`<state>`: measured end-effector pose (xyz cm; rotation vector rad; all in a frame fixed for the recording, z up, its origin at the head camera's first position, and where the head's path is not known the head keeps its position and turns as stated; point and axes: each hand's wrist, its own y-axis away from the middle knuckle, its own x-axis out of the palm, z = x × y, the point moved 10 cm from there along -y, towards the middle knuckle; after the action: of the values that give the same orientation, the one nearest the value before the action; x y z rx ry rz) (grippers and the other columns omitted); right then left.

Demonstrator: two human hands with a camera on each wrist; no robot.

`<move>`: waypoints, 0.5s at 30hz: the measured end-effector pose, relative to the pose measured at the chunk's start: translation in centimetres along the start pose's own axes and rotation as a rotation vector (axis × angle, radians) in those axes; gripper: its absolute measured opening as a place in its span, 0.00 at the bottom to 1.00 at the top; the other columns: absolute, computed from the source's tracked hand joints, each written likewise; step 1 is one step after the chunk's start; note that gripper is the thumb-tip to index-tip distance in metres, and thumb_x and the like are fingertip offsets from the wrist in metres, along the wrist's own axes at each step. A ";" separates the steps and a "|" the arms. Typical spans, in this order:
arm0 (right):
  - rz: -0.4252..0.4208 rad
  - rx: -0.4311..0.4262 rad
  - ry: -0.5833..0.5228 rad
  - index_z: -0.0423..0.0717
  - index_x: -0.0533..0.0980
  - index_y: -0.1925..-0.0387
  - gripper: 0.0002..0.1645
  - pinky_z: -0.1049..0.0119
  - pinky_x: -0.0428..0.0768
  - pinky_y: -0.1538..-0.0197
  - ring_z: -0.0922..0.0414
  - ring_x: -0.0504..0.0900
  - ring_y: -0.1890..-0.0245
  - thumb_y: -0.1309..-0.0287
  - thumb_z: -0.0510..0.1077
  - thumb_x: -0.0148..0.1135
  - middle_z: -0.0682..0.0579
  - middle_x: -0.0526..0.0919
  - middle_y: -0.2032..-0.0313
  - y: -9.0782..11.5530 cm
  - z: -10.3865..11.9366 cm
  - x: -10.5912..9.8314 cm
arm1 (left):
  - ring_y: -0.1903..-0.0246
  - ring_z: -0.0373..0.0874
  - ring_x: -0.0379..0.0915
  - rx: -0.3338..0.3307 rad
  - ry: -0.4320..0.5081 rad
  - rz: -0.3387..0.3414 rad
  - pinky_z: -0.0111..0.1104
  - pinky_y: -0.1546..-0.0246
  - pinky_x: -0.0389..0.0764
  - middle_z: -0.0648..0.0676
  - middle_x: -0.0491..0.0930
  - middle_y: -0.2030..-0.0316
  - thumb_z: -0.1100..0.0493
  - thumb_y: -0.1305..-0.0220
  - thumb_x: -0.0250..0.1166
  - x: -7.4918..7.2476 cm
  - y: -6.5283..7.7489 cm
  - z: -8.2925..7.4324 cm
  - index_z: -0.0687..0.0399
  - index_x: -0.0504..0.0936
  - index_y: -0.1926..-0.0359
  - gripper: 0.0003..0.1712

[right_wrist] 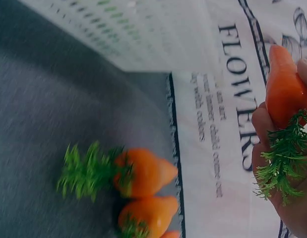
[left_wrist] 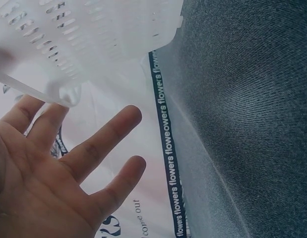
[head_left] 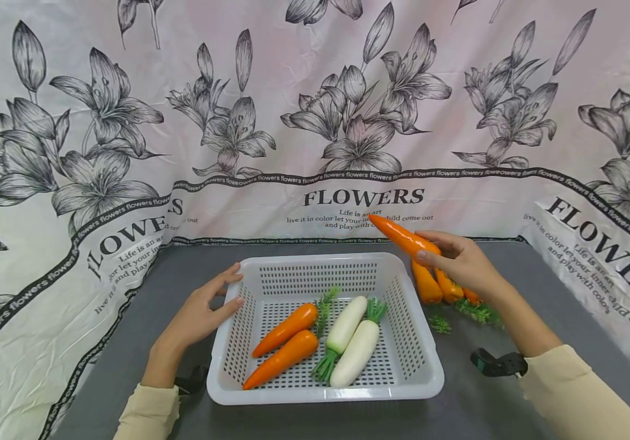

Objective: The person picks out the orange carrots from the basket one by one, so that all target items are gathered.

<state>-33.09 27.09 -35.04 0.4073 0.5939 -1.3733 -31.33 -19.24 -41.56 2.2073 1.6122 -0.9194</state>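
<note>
My right hand [head_left: 463,263] holds an orange carrot [head_left: 399,235] above the basket's far right corner. The carrot's tip points up and left in the head view, and its green top [right_wrist: 287,156] hangs by the palm in the right wrist view. My left hand [head_left: 199,315] rests on the left rim of a white slotted plastic basket [head_left: 325,394], its fingers extended and two of them [left_wrist: 29,111] reaching the rim. In the basket lie two carrots [head_left: 282,360] with green tops at the left and two white radishes [head_left: 355,354] side by side at the right.
Several more carrots [head_left: 427,284] with green tops [head_left: 479,311] lie on the dark grey table [head_left: 474,397] beside the basket's right wall. A white cloth [head_left: 227,208] with printed flowers and lettering stands behind and along both sides.
</note>
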 end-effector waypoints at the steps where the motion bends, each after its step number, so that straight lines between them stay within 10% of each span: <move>1: -0.010 0.003 0.004 0.57 0.70 0.28 0.36 0.64 0.79 0.59 0.55 0.83 0.58 0.32 0.62 0.63 0.43 0.84 0.48 0.2 -0.3 -0.3 | 0.40 0.57 0.73 -0.002 0.001 0.000 0.29 0.67 0.86 0.43 0.55 0.20 0.45 0.29 0.64 0.0 0.0 0.0 0.45 0.69 0.28 0.33; 15: -0.208 0.067 0.071 0.53 0.69 0.27 0.37 0.65 0.78 0.70 0.67 0.83 0.65 0.32 0.62 0.62 0.57 0.85 0.55 2.3 -6.2 -4.9 | 0.40 0.58 0.73 0.000 -0.012 -0.002 0.28 0.67 0.86 0.44 0.55 0.20 0.45 0.29 0.64 0.0 0.0 0.0 0.45 0.69 0.27 0.33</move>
<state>-32.19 35.00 -37.06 0.4603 0.6641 -1.5858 -31.30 -19.29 -41.59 2.1958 1.6097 -0.9313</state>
